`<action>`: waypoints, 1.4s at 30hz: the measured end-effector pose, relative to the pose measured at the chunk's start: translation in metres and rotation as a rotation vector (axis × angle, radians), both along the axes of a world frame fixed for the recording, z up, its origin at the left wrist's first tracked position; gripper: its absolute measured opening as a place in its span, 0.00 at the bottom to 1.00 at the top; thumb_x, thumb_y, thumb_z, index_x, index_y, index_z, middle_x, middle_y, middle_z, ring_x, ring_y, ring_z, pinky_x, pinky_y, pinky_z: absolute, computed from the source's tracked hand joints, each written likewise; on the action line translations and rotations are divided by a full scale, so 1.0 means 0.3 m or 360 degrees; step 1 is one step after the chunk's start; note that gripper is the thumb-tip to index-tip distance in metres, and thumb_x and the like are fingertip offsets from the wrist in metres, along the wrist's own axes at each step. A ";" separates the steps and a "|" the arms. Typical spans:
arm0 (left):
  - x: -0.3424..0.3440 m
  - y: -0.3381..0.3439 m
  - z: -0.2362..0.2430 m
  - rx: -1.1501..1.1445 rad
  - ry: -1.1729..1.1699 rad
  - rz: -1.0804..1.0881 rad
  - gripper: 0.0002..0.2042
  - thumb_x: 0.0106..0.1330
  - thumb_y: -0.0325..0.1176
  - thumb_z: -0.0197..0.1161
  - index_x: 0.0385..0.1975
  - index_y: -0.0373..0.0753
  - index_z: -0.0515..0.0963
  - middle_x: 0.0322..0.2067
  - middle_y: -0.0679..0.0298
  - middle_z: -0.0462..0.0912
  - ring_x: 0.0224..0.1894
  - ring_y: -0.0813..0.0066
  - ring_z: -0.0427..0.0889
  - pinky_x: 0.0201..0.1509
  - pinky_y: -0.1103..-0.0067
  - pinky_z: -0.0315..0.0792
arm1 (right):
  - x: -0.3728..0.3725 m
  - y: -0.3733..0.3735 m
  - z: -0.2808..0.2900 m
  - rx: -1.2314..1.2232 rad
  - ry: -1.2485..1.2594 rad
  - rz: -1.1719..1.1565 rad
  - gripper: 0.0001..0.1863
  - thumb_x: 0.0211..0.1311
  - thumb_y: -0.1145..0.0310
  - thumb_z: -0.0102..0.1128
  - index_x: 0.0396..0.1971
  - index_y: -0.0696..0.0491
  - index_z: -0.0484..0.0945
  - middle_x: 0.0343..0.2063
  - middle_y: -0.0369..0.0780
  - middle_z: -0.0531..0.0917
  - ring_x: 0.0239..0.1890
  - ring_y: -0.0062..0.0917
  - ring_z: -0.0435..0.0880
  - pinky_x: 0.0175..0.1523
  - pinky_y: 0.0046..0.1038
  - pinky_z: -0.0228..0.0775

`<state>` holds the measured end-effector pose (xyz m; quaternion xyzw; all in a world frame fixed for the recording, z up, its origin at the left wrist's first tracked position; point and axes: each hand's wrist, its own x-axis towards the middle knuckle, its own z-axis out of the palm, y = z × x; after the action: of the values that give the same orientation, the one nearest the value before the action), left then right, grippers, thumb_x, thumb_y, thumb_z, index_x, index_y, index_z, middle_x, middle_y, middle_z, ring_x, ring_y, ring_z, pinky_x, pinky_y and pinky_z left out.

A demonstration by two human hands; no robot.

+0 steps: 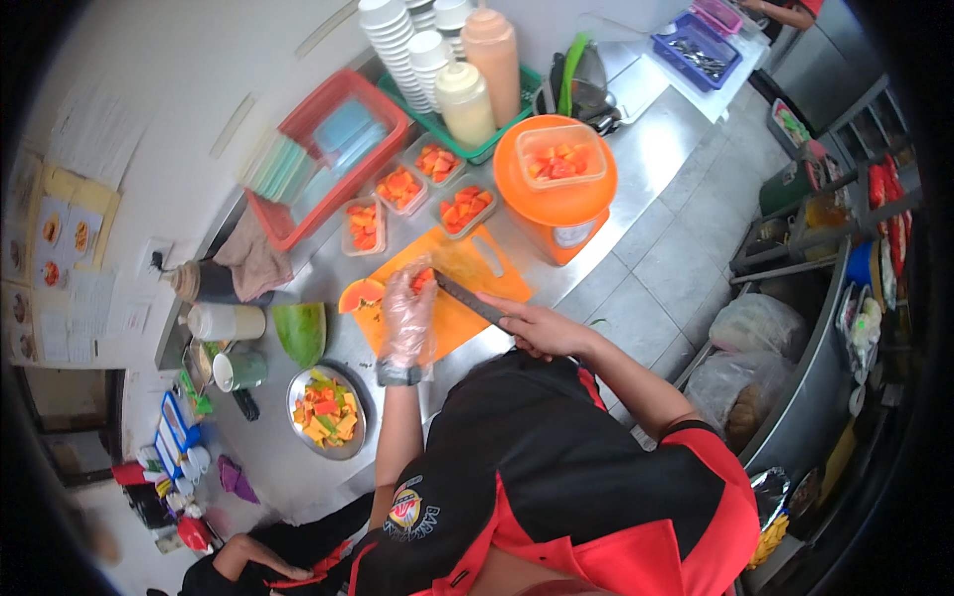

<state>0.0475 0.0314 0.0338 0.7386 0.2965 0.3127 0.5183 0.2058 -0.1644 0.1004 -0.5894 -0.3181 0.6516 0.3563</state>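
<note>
My left hand (407, 318), in a clear plastic glove, presses a piece of papaya (424, 279) onto an orange cutting board (467, 333). My right hand (545, 329) is closed round the handle of a knife (471, 300). The blade's tip end lies beside the papaya piece and my gloved fingers. Left of the glove rests a cut papaya slice (361, 294), orange with its hollow showing. A larger green-skinned papaya section (300, 333) lies off the board to the left. Near it, a round metal plate (362, 409) holds green, yellow and orange fruit trimmings.
Plastic tubs of diced papaya (364, 226) stand behind the board; another tub (563, 159) sits on an orange lidded container (553, 214). A red basket (288, 233) holds lids. A green tray (482, 154) carries squeeze bottles and cups. Another person's arm (253, 558) shows at lower left.
</note>
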 end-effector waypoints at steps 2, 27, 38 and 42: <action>0.062 0.004 0.160 0.0062 -0.0081 -0.0078 0.18 0.58 0.17 0.60 0.50 0.33 0.75 0.46 0.57 0.77 0.49 0.69 0.77 0.56 0.75 0.70 | 0.006 -0.020 0.086 0.0092 -0.0085 -0.0049 0.28 0.74 0.61 0.37 0.71 0.26 0.46 0.16 0.30 0.64 0.15 0.15 0.65 0.20 0.19 0.65; 0.544 -0.066 0.669 -0.0345 -0.0153 -0.0621 0.11 0.67 0.27 0.59 0.47 0.34 0.79 0.44 0.66 0.80 0.46 0.81 0.75 0.51 0.84 0.69 | 0.198 -0.411 0.282 0.0359 -0.0302 -0.1359 0.28 0.73 0.67 0.43 0.71 0.42 0.53 0.12 0.27 0.61 0.10 0.11 0.57 0.15 0.16 0.52; -0.319 0.181 0.237 -0.0440 -0.0407 0.0659 0.10 0.67 0.31 0.62 0.44 0.32 0.80 0.42 0.65 0.81 0.47 0.83 0.74 0.53 0.81 0.69 | 0.195 -0.208 0.257 0.0297 0.0023 -0.0667 0.28 0.72 0.69 0.44 0.71 0.44 0.55 0.13 0.29 0.61 0.12 0.11 0.56 0.16 0.16 0.51; -0.335 0.069 0.199 -0.0301 -0.0066 0.0910 0.19 0.62 0.30 0.64 0.52 0.30 0.74 0.50 0.58 0.79 0.53 0.73 0.74 0.59 0.78 0.66 | 0.161 -0.088 0.241 0.0209 -0.0097 -0.0399 0.28 0.72 0.68 0.44 0.70 0.38 0.55 0.13 0.28 0.61 0.12 0.11 0.56 0.16 0.16 0.54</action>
<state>-0.0530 0.0521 0.0934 0.5672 0.5097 0.4320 0.4816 0.2541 -0.1907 0.1726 -0.6195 -0.2947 0.5614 0.4629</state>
